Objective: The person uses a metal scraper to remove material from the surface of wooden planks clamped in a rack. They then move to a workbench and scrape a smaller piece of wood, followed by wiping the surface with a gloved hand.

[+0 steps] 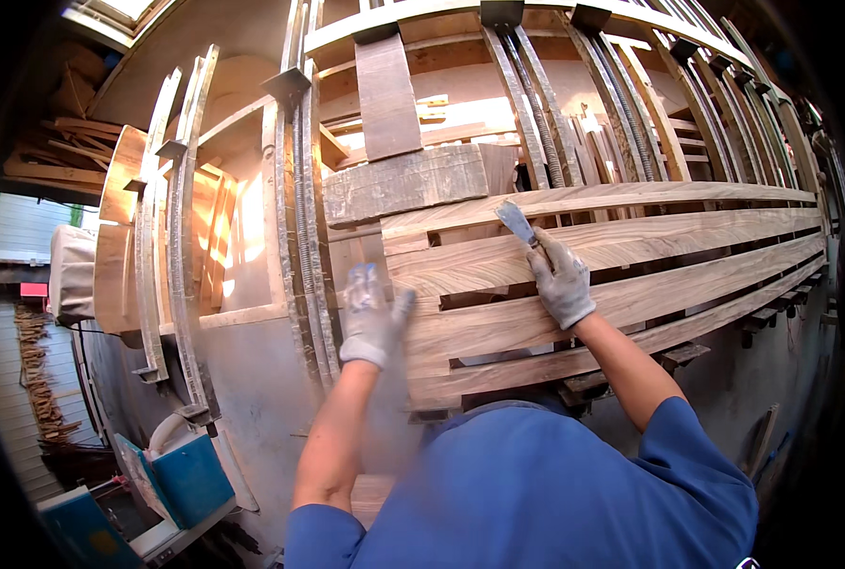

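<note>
My right hand (565, 286), in a pale work glove, is closed around the handle of a putty knife (514, 223). The blade points up and away, over the long wooden slats (574, 248) in front of me. My left hand (372, 315), gloved too, is beside the slats' left ends with its thumb out to the right and its fingers stretched forward, slightly blurred. Nothing shows in it; I cannot tell whether it touches the wood. The slats lie side by side with narrow dark gaps between them. A worn wooden block (405, 186) sits against their far left corner.
Long threaded clamp bars (304, 209) stand to the left, and more (536, 104) run beyond the slats. A wide board (387, 100) leans past the block. Teal-sided equipment (190, 479) stands at the lower left. Stacked lumber (67, 152) is at the far left.
</note>
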Demonstrator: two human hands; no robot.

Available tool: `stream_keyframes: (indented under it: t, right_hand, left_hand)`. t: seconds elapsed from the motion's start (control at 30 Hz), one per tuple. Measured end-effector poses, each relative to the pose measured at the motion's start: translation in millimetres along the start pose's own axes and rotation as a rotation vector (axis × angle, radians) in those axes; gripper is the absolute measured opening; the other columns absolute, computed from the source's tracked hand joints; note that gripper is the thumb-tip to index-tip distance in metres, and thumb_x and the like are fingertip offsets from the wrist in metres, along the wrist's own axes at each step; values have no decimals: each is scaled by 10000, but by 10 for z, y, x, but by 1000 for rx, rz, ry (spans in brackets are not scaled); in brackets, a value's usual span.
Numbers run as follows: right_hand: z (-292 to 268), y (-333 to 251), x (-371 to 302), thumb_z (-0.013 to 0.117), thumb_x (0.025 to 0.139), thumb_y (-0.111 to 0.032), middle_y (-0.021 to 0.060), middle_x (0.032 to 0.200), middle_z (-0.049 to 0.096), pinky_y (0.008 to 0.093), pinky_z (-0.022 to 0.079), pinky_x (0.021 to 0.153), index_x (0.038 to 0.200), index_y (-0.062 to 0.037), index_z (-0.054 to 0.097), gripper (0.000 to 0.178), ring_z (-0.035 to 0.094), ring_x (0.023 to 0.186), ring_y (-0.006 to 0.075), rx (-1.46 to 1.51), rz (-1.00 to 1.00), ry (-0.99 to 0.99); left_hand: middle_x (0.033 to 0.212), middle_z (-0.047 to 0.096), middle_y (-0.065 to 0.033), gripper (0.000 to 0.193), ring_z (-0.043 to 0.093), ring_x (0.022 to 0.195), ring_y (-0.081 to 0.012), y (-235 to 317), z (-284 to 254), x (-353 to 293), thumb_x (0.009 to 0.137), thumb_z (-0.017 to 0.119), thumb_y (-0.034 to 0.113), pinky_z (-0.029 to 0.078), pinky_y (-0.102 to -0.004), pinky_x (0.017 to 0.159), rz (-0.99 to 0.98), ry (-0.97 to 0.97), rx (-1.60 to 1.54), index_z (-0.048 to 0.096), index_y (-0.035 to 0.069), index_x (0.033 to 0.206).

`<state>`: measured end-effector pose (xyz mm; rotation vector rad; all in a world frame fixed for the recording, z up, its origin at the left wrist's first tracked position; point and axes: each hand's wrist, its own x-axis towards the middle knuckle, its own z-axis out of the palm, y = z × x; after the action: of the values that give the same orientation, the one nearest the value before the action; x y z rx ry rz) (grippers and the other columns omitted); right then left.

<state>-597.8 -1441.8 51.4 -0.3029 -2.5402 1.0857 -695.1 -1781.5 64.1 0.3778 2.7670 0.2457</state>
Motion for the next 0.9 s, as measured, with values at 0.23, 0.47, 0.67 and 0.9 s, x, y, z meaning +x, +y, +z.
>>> stream_keyframes:
  t: [0.23,0.47,0.67,0.9]
  right_hand:
    - [-13,-65,-20,708,1036,-249,169,1082,765,460,590,825,1381,-54,680,397,748,956,373,32,83,5]
    - [-343,-326,-460,715,1047,-243,109,939,764,318,568,763,1356,13,712,401,698,811,159,252,315,68]
    - [-737,-842,-1826,691,1065,-244,46,926,714,261,533,683,1377,19,707,408,623,763,70,289,520,199]
    - [-952,-1338,-2785,687,1035,-226,140,1020,777,332,587,828,1329,38,718,397,721,886,170,205,519,301]
  left_hand:
    - [1730,332,-271,785,281,1622,-433,-148,50,73,1092,593,490,260,-521,1323,106,337,-56,349,24,1674]
    - [1731,367,-219,741,298,1625,-400,-91,99,-358,1030,676,399,222,-525,1347,522,182,-3,458,12,1623]
    - [1545,599,-209,530,514,1481,-404,-716,295,-852,1032,676,278,420,-513,1228,372,234,-188,594,50,1503]
    - [1463,661,-215,390,530,1455,-439,-320,154,-1153,1006,703,252,454,-517,1193,699,227,-184,721,51,1340]
